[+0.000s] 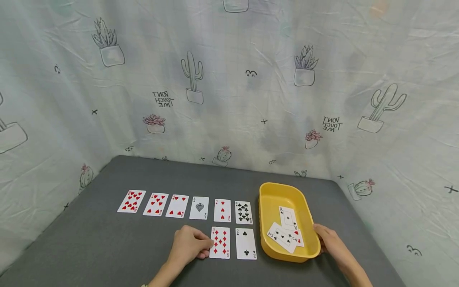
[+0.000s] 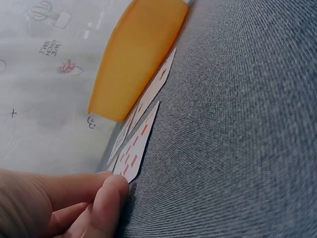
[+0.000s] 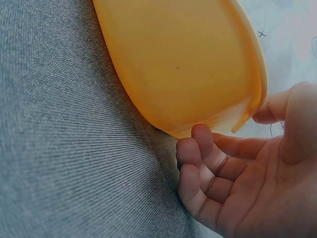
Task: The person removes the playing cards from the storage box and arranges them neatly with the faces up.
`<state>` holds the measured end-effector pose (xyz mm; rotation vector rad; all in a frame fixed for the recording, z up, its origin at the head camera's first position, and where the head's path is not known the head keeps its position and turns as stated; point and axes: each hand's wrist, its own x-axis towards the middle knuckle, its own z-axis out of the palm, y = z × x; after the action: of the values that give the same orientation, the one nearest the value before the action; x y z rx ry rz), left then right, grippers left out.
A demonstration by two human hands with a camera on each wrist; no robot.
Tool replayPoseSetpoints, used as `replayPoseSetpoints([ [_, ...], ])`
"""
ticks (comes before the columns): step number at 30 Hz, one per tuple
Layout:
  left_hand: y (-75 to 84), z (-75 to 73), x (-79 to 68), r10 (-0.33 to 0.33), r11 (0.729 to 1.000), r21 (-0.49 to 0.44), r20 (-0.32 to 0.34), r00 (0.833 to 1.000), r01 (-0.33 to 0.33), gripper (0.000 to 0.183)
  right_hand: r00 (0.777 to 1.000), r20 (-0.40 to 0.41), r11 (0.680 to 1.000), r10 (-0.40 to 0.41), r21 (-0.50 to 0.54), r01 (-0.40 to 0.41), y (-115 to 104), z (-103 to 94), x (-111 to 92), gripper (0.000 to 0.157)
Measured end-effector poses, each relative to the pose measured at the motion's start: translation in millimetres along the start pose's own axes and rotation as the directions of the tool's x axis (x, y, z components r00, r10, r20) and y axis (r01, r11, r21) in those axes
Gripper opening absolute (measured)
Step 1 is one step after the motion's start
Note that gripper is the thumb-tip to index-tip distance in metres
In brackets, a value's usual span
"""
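Note:
My left hand point(image 1: 190, 244) pinches the left edge of a nine of diamonds playing card point(image 1: 220, 243), which lies face up on the grey cloth. In the left wrist view, thumb and forefinger meet at the near corner of that card point(image 2: 136, 148). Just right of it lies a two of clubs point(image 1: 246, 243). A yellow plastic tray point(image 1: 263, 199) stands on the right side of the table, and my right hand point(image 1: 331, 243) grips its right rim. The right wrist view shows the thumb at the rim, with curled fingers point(image 3: 189, 148) against the outer wall of the tray point(image 3: 183, 59).
Behind the left hand runs a row of face-up cards, from a card of hearts point(image 1: 131, 201) through an ace of spades point(image 1: 199, 207) to a ten of clubs point(image 1: 244, 212). Loose cards point(image 1: 281, 237) lie overlapping inside the tray. A printed curtain point(image 1: 233, 99) borders the table.

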<state>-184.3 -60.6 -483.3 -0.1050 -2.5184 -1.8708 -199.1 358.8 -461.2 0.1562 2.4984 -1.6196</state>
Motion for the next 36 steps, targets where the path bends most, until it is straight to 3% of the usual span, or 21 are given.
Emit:
replayPoseSetpoints([
  [10,-0.4,2.9,2.1,0.029,0.999,-0.021,-0.006,1.0,-0.029,0.006,1.0,-0.025,1.0,0.012,-0.013,-0.012,2.8,-1.8,-2.0,0.055],
  [15,1.9,9.5,2.6,0.142,0.988,0.052,0.015,0.99,-0.143,0.009,1.0,-0.01,1.0,0.008,-0.005,-0.008,6.6,-2.2,-1.0,0.053],
  [19,16.5,26.0,5.4,0.23,0.971,0.049,0.06,0.971,-0.233,0.009,1.0,0.008,1.0,-0.005,0.009,0.005,5.5,-1.7,-1.5,0.054],
  [22,43.3,44.3,9.1,0.25,0.968,-0.03,0.1,0.963,-0.248,0.007,0.999,0.015,0.999,-0.029,0.022,0.029,1.9,-2.1,-2.7,0.053],
  [25,79.4,66.0,9.7,0.223,0.966,-0.173,0.169,0.96,-0.194,0.012,0.999,0.016,0.998,-0.049,0.027,0.049,-0.8,-3.1,-3.6,0.053],
  [29,119.9,98.0,9.8,0.128,0.948,-0.317,0.293,0.947,-0.03,0.022,0.999,0.015,0.999,-0.047,0.025,0.046,0.7,-4.7,-2.9,0.053],
  [33,133.7,129.1,27.0,0.023,0.935,-0.337,0.364,0.931,0.108,0.023,0.999,0.019,0.999,-0.045,0.022,0.045,3.9,-5.5,-0.5,0.055],
  [36,132.4,146.6,48.3,-0.109,0.91,-0.341,0.355,0.929,0.237,0.025,0.999,0.029,0.999,-0.044,0.028,0.043,4.0,-5.4,1.4,0.056],
])
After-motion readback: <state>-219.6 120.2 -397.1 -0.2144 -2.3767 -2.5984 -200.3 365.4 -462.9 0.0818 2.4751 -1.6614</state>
